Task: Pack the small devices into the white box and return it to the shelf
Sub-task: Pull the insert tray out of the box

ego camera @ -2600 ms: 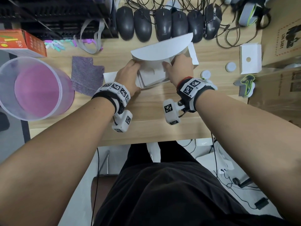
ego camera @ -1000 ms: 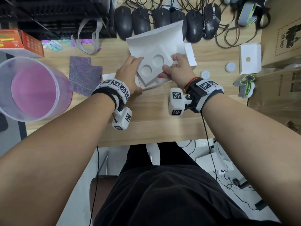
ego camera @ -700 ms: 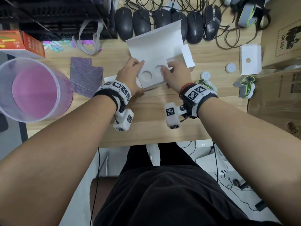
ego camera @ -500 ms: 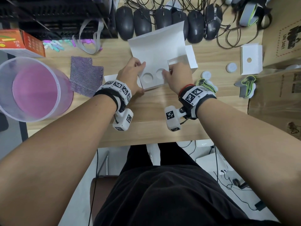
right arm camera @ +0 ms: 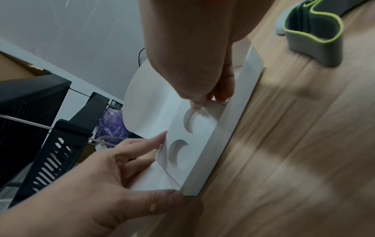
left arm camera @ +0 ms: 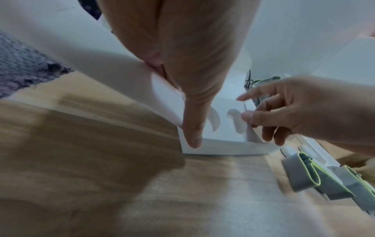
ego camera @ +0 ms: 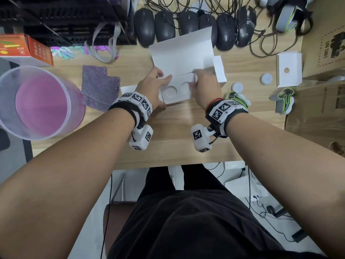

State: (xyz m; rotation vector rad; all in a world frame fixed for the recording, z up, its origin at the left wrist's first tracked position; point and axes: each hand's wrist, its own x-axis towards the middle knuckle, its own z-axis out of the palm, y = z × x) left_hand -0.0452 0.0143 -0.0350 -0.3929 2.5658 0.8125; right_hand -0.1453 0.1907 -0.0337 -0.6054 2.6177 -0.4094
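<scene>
The white box (ego camera: 178,100) lies open on the desk, its lid (ego camera: 183,47) standing up at the back. A white insert (ego camera: 177,82) with two round holes sits flat inside it. My left hand (ego camera: 154,85) grips the box's left end, thumb (left arm camera: 192,128) on the near corner and fingers behind the side flap. My right hand (ego camera: 203,86) pinches the right end, thumb (right arm camera: 194,104) at the edge of a hole. Two white discs (ego camera: 266,78) (ego camera: 237,86) and two grey-and-green strap devices (ego camera: 284,100) (ego camera: 238,97) lie on the desk to the right.
Several black mice (ego camera: 164,25) with cables line the back edge. A purple cloth (ego camera: 99,86) and a clear tub (ego camera: 37,101) sit at the left. A second white insert (ego camera: 288,69) and cardboard boxes (ego camera: 317,109) stand at the right.
The insert, held tilted above the box a second ago, now lies flat inside it. Both hands have come down to the box's ends, and the lid has straightened upright.
</scene>
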